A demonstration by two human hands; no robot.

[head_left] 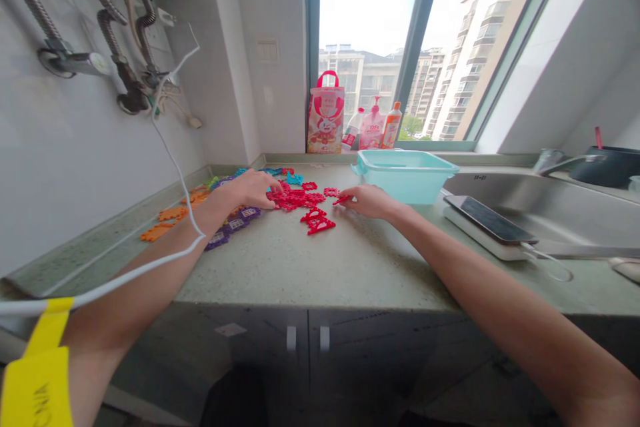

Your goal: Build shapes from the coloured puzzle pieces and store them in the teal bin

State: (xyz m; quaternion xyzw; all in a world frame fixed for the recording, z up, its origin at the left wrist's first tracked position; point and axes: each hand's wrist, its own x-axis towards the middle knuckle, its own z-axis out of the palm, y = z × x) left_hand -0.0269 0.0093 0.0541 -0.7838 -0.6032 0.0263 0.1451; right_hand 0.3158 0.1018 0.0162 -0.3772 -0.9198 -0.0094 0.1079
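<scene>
While red tiles (300, 199) are being covered by the left hand (250, 188), one light, stiff tile (342, 199) is being pinched edgewise by the right hand (367, 201).

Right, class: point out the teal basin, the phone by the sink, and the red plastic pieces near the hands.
teal basin (400, 177), head view, on its front wall.
phone (487, 219), head view, middle of its dark screen.
red plastic pieces (300, 198), head view, centre of the pile on the counter.
</scene>
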